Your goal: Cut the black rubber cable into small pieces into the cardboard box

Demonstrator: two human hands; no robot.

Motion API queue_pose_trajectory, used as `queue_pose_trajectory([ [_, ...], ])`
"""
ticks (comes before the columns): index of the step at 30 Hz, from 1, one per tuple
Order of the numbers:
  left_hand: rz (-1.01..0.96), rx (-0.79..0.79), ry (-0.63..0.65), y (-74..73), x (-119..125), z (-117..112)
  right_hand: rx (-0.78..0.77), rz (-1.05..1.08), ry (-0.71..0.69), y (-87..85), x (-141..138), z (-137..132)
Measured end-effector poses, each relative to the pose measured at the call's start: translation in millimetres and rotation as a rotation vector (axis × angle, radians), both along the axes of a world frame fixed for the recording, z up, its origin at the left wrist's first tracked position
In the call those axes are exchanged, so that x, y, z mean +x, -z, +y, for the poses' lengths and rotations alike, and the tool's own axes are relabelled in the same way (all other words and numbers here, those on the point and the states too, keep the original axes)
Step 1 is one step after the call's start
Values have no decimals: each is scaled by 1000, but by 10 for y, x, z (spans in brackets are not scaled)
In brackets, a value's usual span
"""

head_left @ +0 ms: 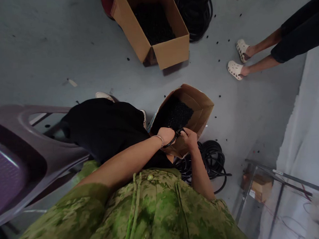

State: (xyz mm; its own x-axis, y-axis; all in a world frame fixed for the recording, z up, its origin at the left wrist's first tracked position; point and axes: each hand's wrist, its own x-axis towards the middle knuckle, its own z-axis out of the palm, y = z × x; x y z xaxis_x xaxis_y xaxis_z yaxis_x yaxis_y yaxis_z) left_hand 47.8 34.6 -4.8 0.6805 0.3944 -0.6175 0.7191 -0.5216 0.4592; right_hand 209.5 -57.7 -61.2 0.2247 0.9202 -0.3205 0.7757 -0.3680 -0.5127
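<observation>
My left hand point(167, 133), with a bracelet on the wrist, is closed around a thin black cable point(174, 138) at the near rim of a tilted cardboard box point(201, 107). My right hand point(189, 136) is closed on the same cable just to the right. The box holds many small black pieces point(175, 114). The cable runs down toward a black coil point(210, 161) on the floor below my right forearm.
A second open cardboard box point(168, 51) of black pieces stands farther off, with another black cable coil point(195, 11) beside it. Another person's legs in white clogs point(239, 61) stand at the right. A purple plastic chair point(20, 158) is at left, a metal frame point(276, 184) at lower right.
</observation>
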Motion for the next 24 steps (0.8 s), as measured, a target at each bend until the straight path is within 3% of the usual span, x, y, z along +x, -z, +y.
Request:
queue_pose_trajectory([
  [4, 55, -70, 27, -20, -1, 12, -50, -35, -94, -9, -62, -37],
  [9, 60, -69, 16, -36, -7, 18, -43, -43, -104, -23, -85, -34],
  [24, -52, -39, -2, 22, -20, 6, -32, 13, 28, -20, -70, 27],
])
